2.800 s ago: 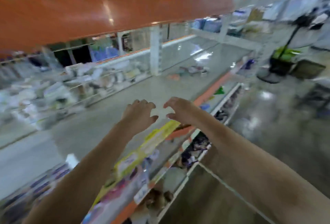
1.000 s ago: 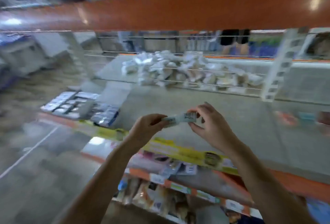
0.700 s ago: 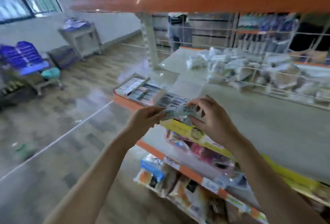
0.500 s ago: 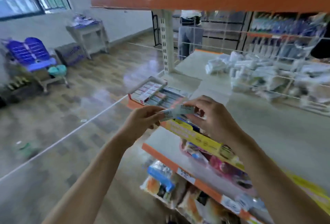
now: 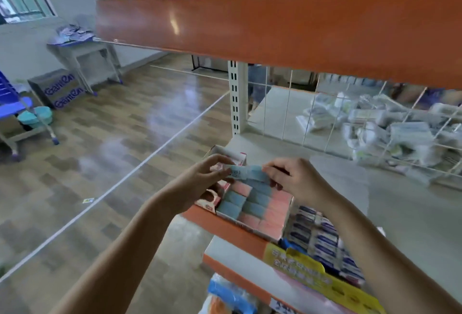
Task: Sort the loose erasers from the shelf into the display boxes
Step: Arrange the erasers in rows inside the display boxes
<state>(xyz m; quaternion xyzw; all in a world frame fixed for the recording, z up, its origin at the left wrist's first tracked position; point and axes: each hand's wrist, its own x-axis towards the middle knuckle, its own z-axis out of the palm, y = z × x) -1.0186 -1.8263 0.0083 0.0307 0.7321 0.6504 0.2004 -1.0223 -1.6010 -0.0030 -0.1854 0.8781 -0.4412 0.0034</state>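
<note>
Both hands pinch one pale blue wrapped eraser [image 5: 246, 173] with a barcode label, held level between them. My left hand [image 5: 200, 183] grips its left end and my right hand [image 5: 297, 183] its right end. Directly below sits an open display box [image 5: 280, 228] filled with rows of blue and pink erasers [image 5: 252, 203], at the left end of the grey shelf [image 5: 400, 211]. A second box [image 5: 225, 154] with a red and white rim stands just behind and left, partly hidden by my left hand. A box of blue and white erasers [image 5: 322, 241] lies to the right.
An orange shelf edge [image 5: 275, 28] hangs overhead. A wire grid [image 5: 337, 126] at the back holds a heap of white packets [image 5: 390, 128]. A white upright post [image 5: 236, 98] marks the shelf's left end. Lower shelves carry packaged goods [image 5: 232, 296]. Wood-pattern floor spreads left.
My view has swung left along the shelf and closer to the display boxes. Both hands picked up the eraser and carried it over the box of blue and pink erasers.
</note>
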